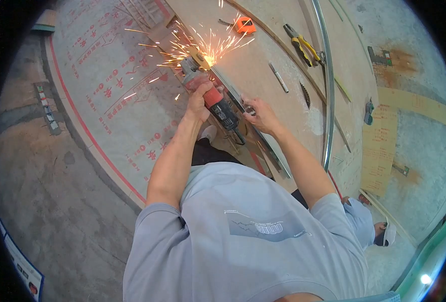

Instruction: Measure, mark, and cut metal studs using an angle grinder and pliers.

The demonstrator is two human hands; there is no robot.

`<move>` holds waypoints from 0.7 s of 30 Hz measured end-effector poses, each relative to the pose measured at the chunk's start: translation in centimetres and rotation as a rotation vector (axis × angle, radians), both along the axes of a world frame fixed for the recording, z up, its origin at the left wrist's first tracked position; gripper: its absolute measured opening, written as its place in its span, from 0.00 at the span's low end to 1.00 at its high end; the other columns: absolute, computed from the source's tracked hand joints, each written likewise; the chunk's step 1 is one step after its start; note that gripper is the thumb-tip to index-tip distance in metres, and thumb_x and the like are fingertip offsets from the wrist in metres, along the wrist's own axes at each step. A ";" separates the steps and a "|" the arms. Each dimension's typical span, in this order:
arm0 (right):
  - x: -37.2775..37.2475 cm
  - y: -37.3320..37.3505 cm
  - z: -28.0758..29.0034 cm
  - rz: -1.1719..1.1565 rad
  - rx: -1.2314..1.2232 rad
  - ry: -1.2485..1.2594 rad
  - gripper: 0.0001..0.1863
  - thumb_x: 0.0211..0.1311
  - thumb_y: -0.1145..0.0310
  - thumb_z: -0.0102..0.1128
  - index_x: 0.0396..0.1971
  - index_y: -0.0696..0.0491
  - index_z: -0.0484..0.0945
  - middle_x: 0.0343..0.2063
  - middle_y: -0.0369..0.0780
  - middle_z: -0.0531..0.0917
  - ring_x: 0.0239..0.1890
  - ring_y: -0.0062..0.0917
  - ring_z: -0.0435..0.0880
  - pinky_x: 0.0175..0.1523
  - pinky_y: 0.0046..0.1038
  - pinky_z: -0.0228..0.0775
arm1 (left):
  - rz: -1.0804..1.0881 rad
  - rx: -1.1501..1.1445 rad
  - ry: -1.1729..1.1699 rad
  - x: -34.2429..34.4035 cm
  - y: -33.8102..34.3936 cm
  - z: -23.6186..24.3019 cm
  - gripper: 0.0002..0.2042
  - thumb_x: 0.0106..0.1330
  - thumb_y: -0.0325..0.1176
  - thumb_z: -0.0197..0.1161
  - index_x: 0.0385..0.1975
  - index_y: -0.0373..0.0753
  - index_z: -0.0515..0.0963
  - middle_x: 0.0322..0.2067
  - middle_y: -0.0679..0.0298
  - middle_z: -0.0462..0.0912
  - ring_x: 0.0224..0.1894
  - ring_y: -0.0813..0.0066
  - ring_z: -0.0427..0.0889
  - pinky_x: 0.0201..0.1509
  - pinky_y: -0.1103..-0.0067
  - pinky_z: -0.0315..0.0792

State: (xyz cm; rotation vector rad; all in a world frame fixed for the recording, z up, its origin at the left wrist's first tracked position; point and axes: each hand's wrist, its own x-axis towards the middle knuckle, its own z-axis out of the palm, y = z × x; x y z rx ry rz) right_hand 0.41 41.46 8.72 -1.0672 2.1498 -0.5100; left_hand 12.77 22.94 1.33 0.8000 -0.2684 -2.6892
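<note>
My left hand (198,104) is wrapped round the body of a red and black angle grinder (217,104). The grinder's disc (199,58) meets the far end of a metal channel (236,99), and orange sparks (214,41) spray outward from the contact. Lower along the channel, my right hand (261,116) grips it at the board's edge, with the fingers closed round the metal. The channel's near end reaches toward my waist. Glare from the sparks hides the exact cutting point.
On the wooden board (263,70) lie an orange tape measure (244,25), a marker (278,77), yellow-black pliers (303,45) and a dark serrated blade (305,95). A long shiny metal profile (328,90) runs along the right. Another person (361,221) is low at the right.
</note>
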 end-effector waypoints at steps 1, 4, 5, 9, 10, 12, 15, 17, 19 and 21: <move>0.0 0.0 0.0 0.000 0.000 0.000 0.21 0.54 0.69 0.61 0.50 0.53 0.74 0.37 0.50 0.77 0.40 0.39 0.81 0.49 0.37 0.73 | -0.007 0.008 0.004 0.0 0.0 -0.1 0.16 0.57 0.29 0.66 0.43 0.36 0.71 0.35 0.58 0.79 0.35 0.65 0.83 0.39 0.70 0.80; 0.0 0.1 -0.1 -0.001 0.012 0.029 0.26 0.55 0.71 0.62 0.56 0.51 0.73 0.38 0.47 0.77 0.40 0.35 0.81 0.49 0.32 0.73 | -0.022 -0.018 0.039 -0.2 0.0 -0.3 0.16 0.57 0.29 0.66 0.44 0.36 0.71 0.34 0.58 0.79 0.35 0.65 0.83 0.38 0.70 0.80; -0.2 0.1 -0.2 0.014 -0.008 0.009 0.27 0.54 0.71 0.62 0.57 0.50 0.73 0.38 0.47 0.77 0.40 0.35 0.81 0.49 0.32 0.73 | -0.023 -0.018 0.040 -0.2 0.0 -0.5 0.16 0.57 0.29 0.66 0.44 0.36 0.71 0.34 0.58 0.79 0.35 0.65 0.83 0.38 0.70 0.80; 0.0 -0.1 0.1 -0.004 -0.006 -0.008 0.29 0.55 0.72 0.62 0.60 0.49 0.71 0.38 0.47 0.77 0.39 0.36 0.81 0.49 0.32 0.73 | -0.002 -0.025 0.021 -0.2 0.4 -1.0 0.17 0.56 0.28 0.66 0.44 0.36 0.71 0.33 0.59 0.79 0.34 0.66 0.83 0.38 0.69 0.81; 0.0 -0.1 0.1 -0.004 -0.007 -0.008 0.29 0.55 0.72 0.62 0.60 0.49 0.71 0.38 0.47 0.77 0.39 0.36 0.81 0.49 0.32 0.73 | 0.018 -0.011 0.017 -0.2 0.5 -1.1 0.17 0.56 0.27 0.66 0.43 0.36 0.71 0.33 0.59 0.79 0.34 0.66 0.83 0.37 0.69 0.81; -0.1 -0.1 0.0 0.006 -0.009 0.004 0.30 0.55 0.72 0.62 0.61 0.48 0.70 0.38 0.47 0.77 0.39 0.36 0.81 0.49 0.31 0.73 | 0.017 0.015 0.034 -0.1 0.7 -1.2 0.16 0.56 0.27 0.66 0.43 0.37 0.71 0.33 0.59 0.79 0.34 0.65 0.83 0.37 0.69 0.81; -0.3 0.1 -0.3 0.017 0.005 0.010 0.31 0.55 0.72 0.62 0.62 0.48 0.69 0.39 0.47 0.77 0.39 0.35 0.81 0.50 0.31 0.73 | 0.039 -0.006 0.051 -0.2 1.1 -0.7 0.16 0.56 0.27 0.67 0.43 0.37 0.72 0.33 0.60 0.79 0.33 0.66 0.83 0.37 0.69 0.81; -0.3 0.1 -0.3 0.007 0.001 -0.009 0.31 0.55 0.72 0.61 0.62 0.48 0.69 0.40 0.47 0.77 0.40 0.35 0.81 0.50 0.31 0.73 | 0.066 -0.057 0.051 -0.1 1.2 -0.5 0.16 0.56 0.27 0.67 0.42 0.37 0.72 0.33 0.60 0.79 0.33 0.66 0.83 0.37 0.69 0.81; -0.4 0.1 -0.2 -0.004 -0.003 -0.029 0.31 0.55 0.72 0.61 0.62 0.47 0.69 0.40 0.47 0.77 0.40 0.35 0.81 0.50 0.31 0.73 | -0.018 -0.052 0.026 0.1 1.1 -0.2 0.16 0.55 0.29 0.67 0.42 0.36 0.72 0.33 0.60 0.79 0.34 0.66 0.82 0.38 0.70 0.81; -0.4 0.2 -0.1 -0.008 0.000 -0.036 0.31 0.56 0.72 0.61 0.62 0.48 0.68 0.40 0.47 0.77 0.40 0.34 0.81 0.50 0.31 0.74 | -0.036 0.007 0.029 0.1 1.3 0.2 0.16 0.55 0.29 0.68 0.42 0.36 0.72 0.33 0.60 0.80 0.34 0.67 0.82 0.38 0.71 0.81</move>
